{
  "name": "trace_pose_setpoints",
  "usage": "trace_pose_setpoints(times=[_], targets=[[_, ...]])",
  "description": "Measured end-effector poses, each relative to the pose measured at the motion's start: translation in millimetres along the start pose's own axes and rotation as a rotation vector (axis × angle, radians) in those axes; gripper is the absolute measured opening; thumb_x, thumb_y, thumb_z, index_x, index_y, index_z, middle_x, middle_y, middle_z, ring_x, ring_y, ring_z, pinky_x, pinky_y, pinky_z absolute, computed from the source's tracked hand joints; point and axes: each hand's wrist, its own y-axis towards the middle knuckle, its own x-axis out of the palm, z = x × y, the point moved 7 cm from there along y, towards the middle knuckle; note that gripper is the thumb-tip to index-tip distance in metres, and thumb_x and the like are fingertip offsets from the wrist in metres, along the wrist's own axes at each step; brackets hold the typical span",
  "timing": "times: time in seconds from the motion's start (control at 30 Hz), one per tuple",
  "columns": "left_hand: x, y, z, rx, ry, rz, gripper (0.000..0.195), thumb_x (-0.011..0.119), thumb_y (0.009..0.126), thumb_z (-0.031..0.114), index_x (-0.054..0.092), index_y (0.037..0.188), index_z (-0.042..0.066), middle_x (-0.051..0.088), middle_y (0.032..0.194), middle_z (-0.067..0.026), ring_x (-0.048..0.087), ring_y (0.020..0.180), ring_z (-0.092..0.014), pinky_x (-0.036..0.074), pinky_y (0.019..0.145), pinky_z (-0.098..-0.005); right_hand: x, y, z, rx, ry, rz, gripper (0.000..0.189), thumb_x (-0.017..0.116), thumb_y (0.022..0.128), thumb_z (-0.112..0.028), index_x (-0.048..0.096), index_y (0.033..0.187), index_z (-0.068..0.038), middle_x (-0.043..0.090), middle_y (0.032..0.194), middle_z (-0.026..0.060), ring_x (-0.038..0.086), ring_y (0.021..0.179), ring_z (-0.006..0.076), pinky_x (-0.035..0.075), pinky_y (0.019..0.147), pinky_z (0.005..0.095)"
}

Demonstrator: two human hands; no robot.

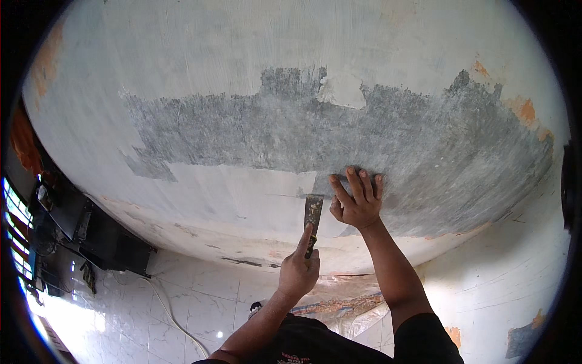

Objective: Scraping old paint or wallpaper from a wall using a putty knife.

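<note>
My left hand (298, 273) grips the dark handle of a putty knife (313, 211), its forefinger laid along the tool. The worn, stained blade points up, and its edge meets the painted wall (236, 195) at the lower border of a scraped grey area. To the right of the blade, my right hand (361, 200) rests with spread fingers on the grey scraped patch (273, 132) and holds nothing. Pale paint surrounds this patch. A rounded pale piece of coating (343, 91) interrupts its upper border.
A plastic sheet (338, 291) with debris lies on the floor at the wall's foot. Marble-patterned tiles (204, 282) carry a pale cable (170, 314). Black furniture (113, 241) stands at left, near a barred window (18, 227). Another wall (504, 273) adjoins at right.
</note>
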Motion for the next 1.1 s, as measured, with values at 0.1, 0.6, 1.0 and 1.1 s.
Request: trace_pose_setpoints(times=[0.1, 0.6, 1.0, 1.1], targets=[[0, -2, -9, 0.024, 0.044, 0.018, 0.069, 0.056, 0.090, 0.012, 0.025, 0.151, 0.017, 0.067, 0.075, -0.0220, 0.067, 0.067, -0.039, 0.054, 0.063, -0.0461, 1, -1, -1, -0.001, 0.007, 0.009, 0.049, 0.046, 0.086, -0.030, 0.057, 0.134, -0.025, 0.041, 0.148, 0.0115, 0.028, 0.143, 0.0296, 0.011, 0.117, 0.0529], [-8, 11, 8, 0.020, 0.018, -0.011, 0.070, 0.057, 0.089, 0.011, 0.025, 0.151, 0.015, 0.067, 0.082, -0.0227, 0.067, 0.069, -0.038, 0.054, 0.063, -0.0451, 4, -3, 0, 0.039, 0.005, -0.015, 0.051, 0.041, 0.088, -0.031, 0.053, 0.137, -0.031, 0.035, 0.153, 0.0053, 0.023, 0.145, 0.0253, 0.012, 0.118, 0.0505], [-9, 4, 10, 0.048, 0.045, 0.016, 0.071, 0.056, 0.090, 0.011, 0.022, 0.152, 0.015, 0.067, 0.077, -0.0218, 0.067, 0.067, -0.038, 0.054, 0.063, -0.0468, 3, -3, 1, 0.031, -0.004, -0.002, 0.050, 0.043, 0.087, -0.032, 0.054, 0.136, -0.031, 0.037, 0.152, 0.0045, 0.024, 0.145, 0.0257, 0.011, 0.119, 0.0511], [-10, 2, 10, 0.043, 0.007, 0.023, 0.071, 0.056, 0.089, 0.011, 0.023, 0.152, 0.015, 0.066, 0.074, -0.0214, 0.067, 0.065, -0.038, 0.054, 0.062, -0.0461, 3, -3, 0, 0.035, -0.004, 0.008, 0.050, 0.043, 0.087, -0.032, 0.055, 0.136, -0.032, 0.037, 0.152, 0.0041, 0.026, 0.144, 0.0253, 0.011, 0.119, 0.0510]])
